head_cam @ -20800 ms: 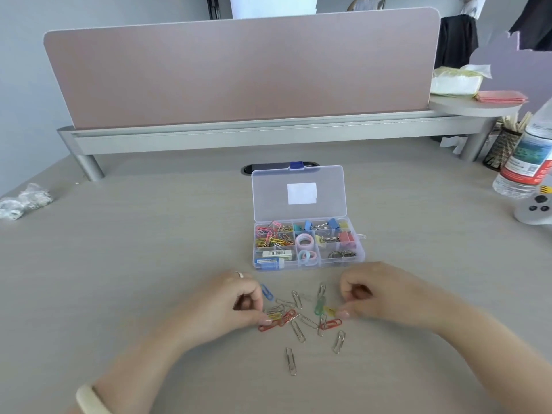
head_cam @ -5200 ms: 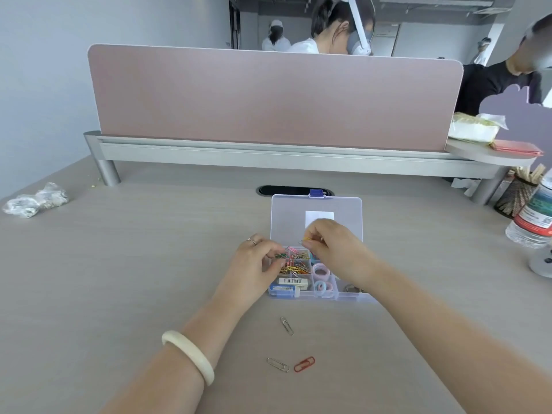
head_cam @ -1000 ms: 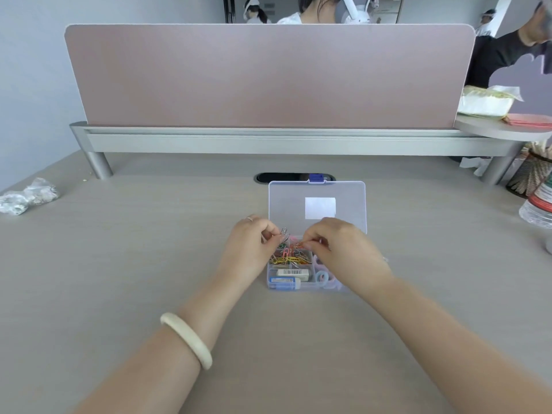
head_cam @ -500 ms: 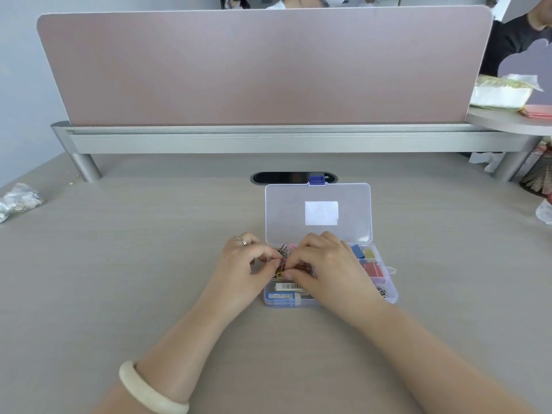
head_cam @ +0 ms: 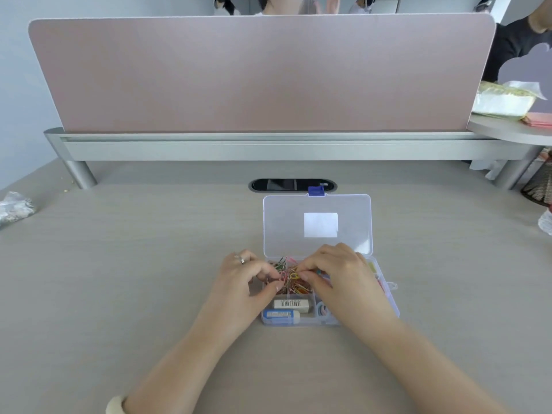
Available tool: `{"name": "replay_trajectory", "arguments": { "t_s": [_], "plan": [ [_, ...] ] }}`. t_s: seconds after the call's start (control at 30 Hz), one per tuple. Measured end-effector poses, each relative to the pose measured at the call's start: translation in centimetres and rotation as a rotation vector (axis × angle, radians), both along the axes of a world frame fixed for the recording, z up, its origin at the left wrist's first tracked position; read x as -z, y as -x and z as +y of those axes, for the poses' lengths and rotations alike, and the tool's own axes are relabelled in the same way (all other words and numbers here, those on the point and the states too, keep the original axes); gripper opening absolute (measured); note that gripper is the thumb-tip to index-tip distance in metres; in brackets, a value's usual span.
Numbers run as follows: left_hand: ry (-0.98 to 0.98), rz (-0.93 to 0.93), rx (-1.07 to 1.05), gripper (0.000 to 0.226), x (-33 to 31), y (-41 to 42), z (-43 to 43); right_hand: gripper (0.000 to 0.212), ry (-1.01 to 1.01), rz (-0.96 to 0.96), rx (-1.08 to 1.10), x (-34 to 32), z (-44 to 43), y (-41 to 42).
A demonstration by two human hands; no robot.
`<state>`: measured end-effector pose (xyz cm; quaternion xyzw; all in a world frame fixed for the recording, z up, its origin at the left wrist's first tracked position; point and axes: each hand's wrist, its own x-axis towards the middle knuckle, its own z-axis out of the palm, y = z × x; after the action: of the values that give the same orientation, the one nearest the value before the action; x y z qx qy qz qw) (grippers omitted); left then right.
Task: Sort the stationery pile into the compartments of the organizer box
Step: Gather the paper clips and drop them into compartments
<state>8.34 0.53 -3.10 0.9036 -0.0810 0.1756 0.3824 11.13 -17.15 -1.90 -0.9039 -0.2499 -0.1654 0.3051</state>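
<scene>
A clear plastic organizer box [head_cam: 392,306] lies on the desk with its lid [head_cam: 316,225] standing open behind it. Its far left compartment holds a heap of coloured paper clips [head_cam: 291,279]. My left hand [head_cam: 245,279] and my right hand [head_cam: 337,279] meet over that heap, fingertips curled and pinching clips. A white eraser with a barcode [head_cam: 291,304] and a blue-capped one [head_cam: 280,314] lie in the near left compartment. A tape roll [head_cam: 323,309] shows beside them. My right hand hides most of the box's right side.
A pink partition [head_cam: 260,73] on a grey rail closes the far side of the desk. A dark cable slot [head_cam: 292,184] sits behind the lid. Crumpled plastic [head_cam: 13,207] lies far left. A shelf with a tissue pack [head_cam: 504,100] is far right.
Both hands stay over the paper clip compartment, with my right hand shifted slightly right so more of the clip heap shows. The loose clips seen earlier on the desk are gone from it.
</scene>
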Motion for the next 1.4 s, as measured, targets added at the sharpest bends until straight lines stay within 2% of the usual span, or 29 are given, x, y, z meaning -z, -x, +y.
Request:
{"name": "replay_trajectory", "arguments": {
  "t_s": [0.23, 0.5, 0.7, 0.83, 1.0, 1.17, 1.4],
  "plan": [
    [-0.063, -0.012, -0.045, 0.009, -0.1, 0.3, -0.2, 0.007, 0.100, -0.125, 0.069, -0.1, -0.2, -0.2],
    [-0.079, -0.023, -0.101, 0.007, -0.1, 0.4, -0.5, 0.018, 0.076, -0.145, 0.093, -1.0, -0.3, 0.0],
    [-0.018, -0.014, -0.084, 0.012, -0.1, 0.1, -0.2, 0.013, 0.102, -0.085, 0.071, -1.1, -0.5, 0.2],
    [-0.021, 0.009, -0.035, 0.011, -0.1, 0.0, -0.3, 0.004, 0.175, 0.081, -0.033, -1.2, -0.7, 0.1],
    [-0.020, -0.005, -0.011, 0.011, -0.1, -0.2, 0.1, 0.011, 0.100, 0.088, -0.078, -1.1, -0.2, -0.4],
    [-0.046, 0.009, 0.029, 0.010, -0.2, 0.0, 0.2, 0.022, 0.191, 0.019, -0.097, -0.6, 0.5, -0.4],
    [0.000, 0.060, 0.029, 0.011, -0.3, 0.1, 0.5, 0.034, 0.152, 0.029, -0.079, -0.6, -0.3, -0.2]
  ]
}}
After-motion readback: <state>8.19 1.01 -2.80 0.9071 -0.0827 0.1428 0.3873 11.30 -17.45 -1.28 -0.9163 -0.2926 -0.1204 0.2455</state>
